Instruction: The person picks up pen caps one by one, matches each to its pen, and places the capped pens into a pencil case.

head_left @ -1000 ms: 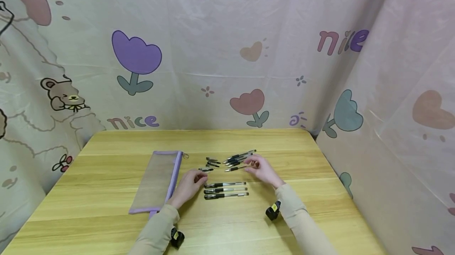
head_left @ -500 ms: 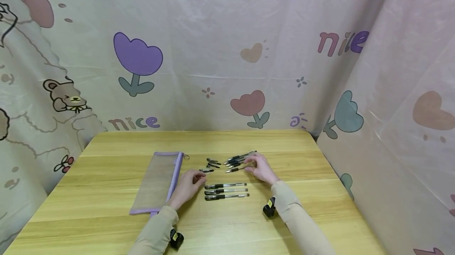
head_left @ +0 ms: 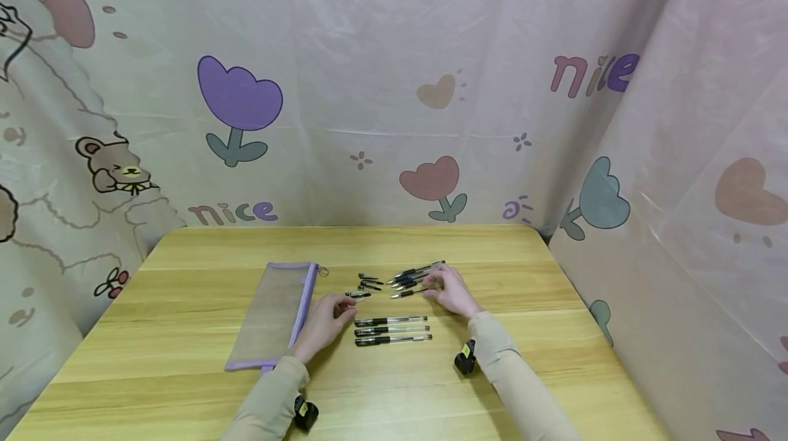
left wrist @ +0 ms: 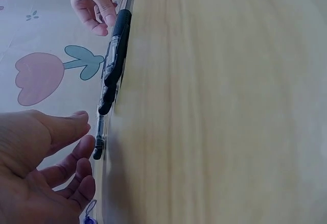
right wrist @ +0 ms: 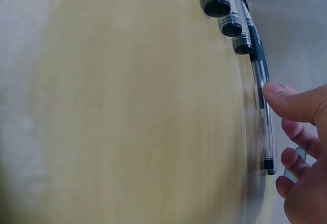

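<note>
My left hand [head_left: 324, 326] hovers over the table with loosely bent fingers beside a small black pen cap [head_left: 358, 295]. In the left wrist view, thumb and fingertips stand apart and nothing shows between them. My right hand [head_left: 454, 292] is at the rear end of an uncapped gel pen [head_left: 404, 294] lying on the table. From the right wrist view, its thumb [right wrist: 286, 101] overlaps that pen's clear barrel; whether it touches is unclear. The other fingers are loosely bent and clear of the barrel. Several more uncapped pens [head_left: 414, 273] lie just behind.
Three capped black gel pens [head_left: 391, 331] lie in parallel between the hands. More loose caps [head_left: 369, 282] sit behind the left hand. A mesh zip pouch [head_left: 267, 318] with purple edging lies at the left on the wooden table [head_left: 523, 270]. Printed curtains hang behind and at the sides.
My right hand has shifted slightly left and its forearm has moved a little inward. The left hand stays almost still. Pens, caps and pouch keep their places; the head view has tilted slightly.
</note>
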A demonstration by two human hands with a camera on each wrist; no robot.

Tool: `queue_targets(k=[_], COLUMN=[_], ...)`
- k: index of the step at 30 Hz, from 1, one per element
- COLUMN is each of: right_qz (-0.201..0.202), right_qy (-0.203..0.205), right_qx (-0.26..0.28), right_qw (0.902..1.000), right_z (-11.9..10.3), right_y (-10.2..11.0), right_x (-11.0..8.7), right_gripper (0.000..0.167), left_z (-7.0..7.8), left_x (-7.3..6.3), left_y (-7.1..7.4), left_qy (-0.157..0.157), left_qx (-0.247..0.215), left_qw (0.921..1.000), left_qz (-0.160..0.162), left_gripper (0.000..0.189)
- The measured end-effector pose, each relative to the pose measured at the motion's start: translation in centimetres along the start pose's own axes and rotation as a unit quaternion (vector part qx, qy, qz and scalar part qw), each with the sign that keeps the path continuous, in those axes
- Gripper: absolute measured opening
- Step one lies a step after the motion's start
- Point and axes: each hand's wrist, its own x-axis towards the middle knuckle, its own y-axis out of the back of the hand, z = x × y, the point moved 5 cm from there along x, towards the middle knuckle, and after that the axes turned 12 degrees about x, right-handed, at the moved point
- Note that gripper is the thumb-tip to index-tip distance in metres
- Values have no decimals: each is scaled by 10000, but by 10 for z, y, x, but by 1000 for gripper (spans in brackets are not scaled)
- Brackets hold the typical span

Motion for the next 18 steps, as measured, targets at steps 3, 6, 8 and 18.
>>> queue_targets(k=[3, 6, 8, 18], right_qz=[-12, -56, -66, -111], right_qy=[23, 23, 36, 76], right_qx=[-33, -36, -50, -148], right_qw=[10000, 10000, 10000, 9998], right_z=[0, 1, 1, 1], right_y=[0, -1, -1, -3], right_x=[0, 0, 0, 2], right_gripper=[14, 15, 15, 13], left_z=[-1, -2, -2, -1], left_x=[1, 1, 1, -1], left_y=[-1, -2, -2, 0], left_qy=[45, 39, 31, -173], left_qx=[7, 59, 100, 132], left_qw=[10000, 10000, 9999, 9997], left_qz=[-4, 7, 38, 147], left_gripper=[13, 14, 14, 14])
